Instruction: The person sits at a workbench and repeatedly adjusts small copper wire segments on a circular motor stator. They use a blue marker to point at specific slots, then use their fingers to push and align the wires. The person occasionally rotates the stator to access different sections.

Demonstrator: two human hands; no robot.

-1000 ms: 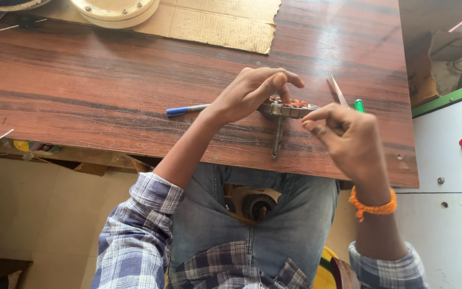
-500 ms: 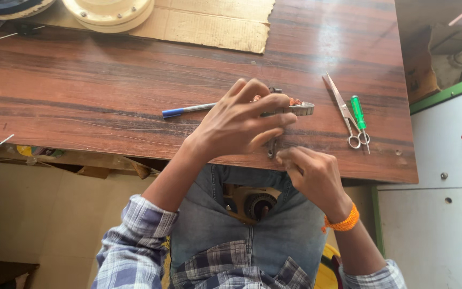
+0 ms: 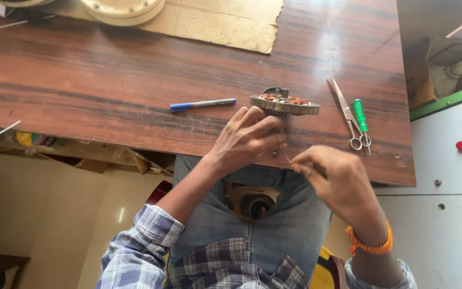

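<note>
Wooden bench [image 3: 108, 85], wound stator disc [image 3: 285, 104] on its stem at centre.
Left hand [image 3: 249, 139] clamps the stem; right hand [image 3: 338, 179], at 4 o'clock, pinches thin wire.

The shaft under the round wound core [image 3: 285, 103] is hidden by the left hand [image 3: 247, 140]. The right hand [image 3: 335, 179] is motion-blurred, and the thread at its fingertips is too thin to follow. At twelve o'clock, the cream disc [image 3: 124, 7] is cut off by the edge.
</note>
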